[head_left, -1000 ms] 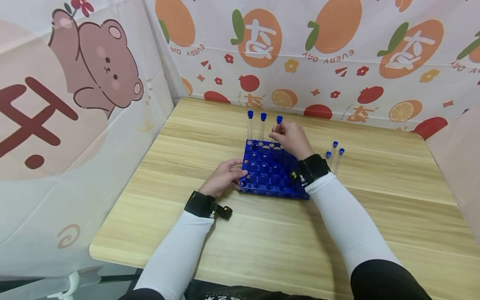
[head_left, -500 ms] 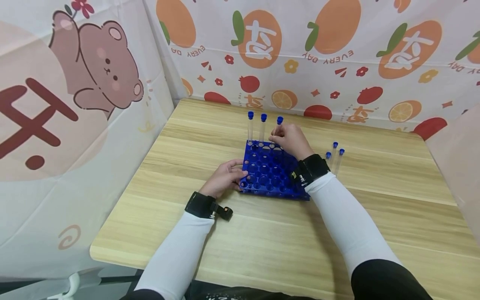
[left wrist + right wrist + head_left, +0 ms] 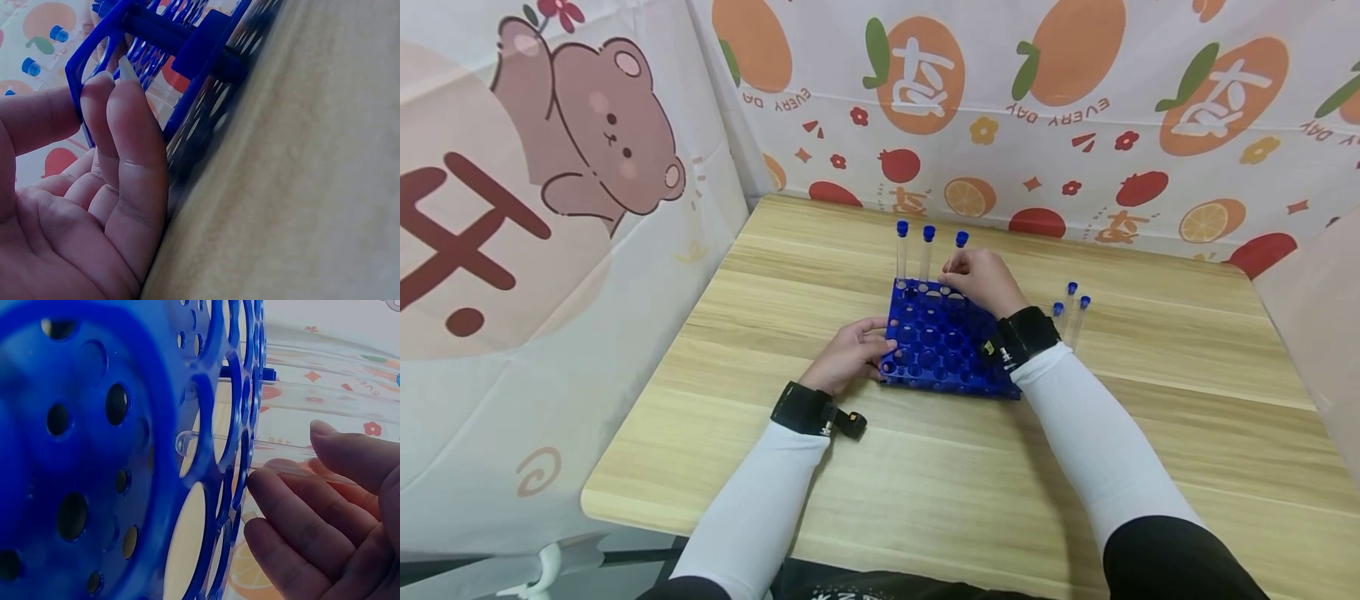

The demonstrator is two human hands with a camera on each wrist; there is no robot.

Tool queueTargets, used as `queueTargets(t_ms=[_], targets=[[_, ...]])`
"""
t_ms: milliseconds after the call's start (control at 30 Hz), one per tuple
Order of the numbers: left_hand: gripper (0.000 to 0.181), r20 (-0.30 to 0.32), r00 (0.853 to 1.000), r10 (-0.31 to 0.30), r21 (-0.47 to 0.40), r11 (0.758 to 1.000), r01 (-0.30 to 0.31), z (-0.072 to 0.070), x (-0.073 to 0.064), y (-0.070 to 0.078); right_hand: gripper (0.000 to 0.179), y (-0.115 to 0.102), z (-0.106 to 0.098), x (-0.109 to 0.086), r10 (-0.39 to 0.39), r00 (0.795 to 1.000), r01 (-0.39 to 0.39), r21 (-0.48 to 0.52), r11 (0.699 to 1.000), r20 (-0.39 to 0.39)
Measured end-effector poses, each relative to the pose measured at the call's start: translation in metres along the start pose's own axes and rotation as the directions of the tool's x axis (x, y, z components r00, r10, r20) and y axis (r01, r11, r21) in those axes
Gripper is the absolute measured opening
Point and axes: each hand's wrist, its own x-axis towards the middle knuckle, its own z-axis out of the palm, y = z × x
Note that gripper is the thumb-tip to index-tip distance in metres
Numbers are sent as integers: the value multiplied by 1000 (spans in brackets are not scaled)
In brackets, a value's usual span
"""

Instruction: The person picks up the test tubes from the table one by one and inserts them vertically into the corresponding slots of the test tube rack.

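Observation:
A blue test tube rack [image 3: 928, 337] with rows of round holes stands mid-table. My left hand [image 3: 844, 357] grips its left side, thumb on top; in the left wrist view the fingers [image 3: 134, 137] lie against its end frame. At the back row, my right hand [image 3: 987, 279] pinches a clear test tube with a blue cap [image 3: 961, 239]. That tube [image 3: 275, 450] runs through a hole in the rack's top plate in the right wrist view, its rounded end visible inside. Two more capped test tubes, one at the corner [image 3: 901, 254] and another beside it [image 3: 926, 260], stand upright in the back row.
Right of the rack, behind my right wrist, several blue-capped test tubes [image 3: 1071, 304] stand in a cluster; their lower parts are hidden by the arm. Printed cloths [image 3: 1000, 167] rise behind and left of the wooden table [image 3: 1187, 400].
My right hand has shifted very slightly lower relative to the tube's blue cap. The rack and my left hand stay in place.

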Motion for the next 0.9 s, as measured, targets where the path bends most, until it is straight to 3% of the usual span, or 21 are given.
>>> queueTargets(t_ms=[900], targets=[[46, 3, 1000, -5, -6, 1000, 5, -1, -1, 1, 18, -1, -1, -2, 24, 999, -26, 58, 998, 23]])
